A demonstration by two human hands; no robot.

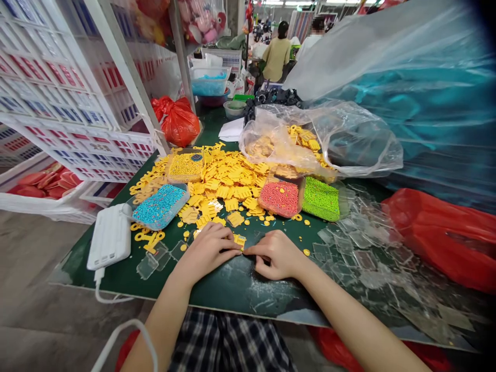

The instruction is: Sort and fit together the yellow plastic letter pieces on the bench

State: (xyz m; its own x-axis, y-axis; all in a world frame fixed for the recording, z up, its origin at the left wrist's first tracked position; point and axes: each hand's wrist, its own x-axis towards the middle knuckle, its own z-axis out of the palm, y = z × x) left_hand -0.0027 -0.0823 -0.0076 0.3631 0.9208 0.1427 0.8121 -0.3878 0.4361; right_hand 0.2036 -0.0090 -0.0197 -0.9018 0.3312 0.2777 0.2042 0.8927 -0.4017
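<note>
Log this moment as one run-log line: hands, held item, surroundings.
left hand: pinching yellow piece | right hand: pinching same piece | behind: yellow pile, trays of blue beads, red beads, green beads | surface: green table

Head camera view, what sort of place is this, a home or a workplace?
Most likely a small assembly workshop. The hands work a yellow piece beside a heap of yellow plastic parts and trays of coloured beads. Stacked white crates stand left, and other people sit at benches behind.
</note>
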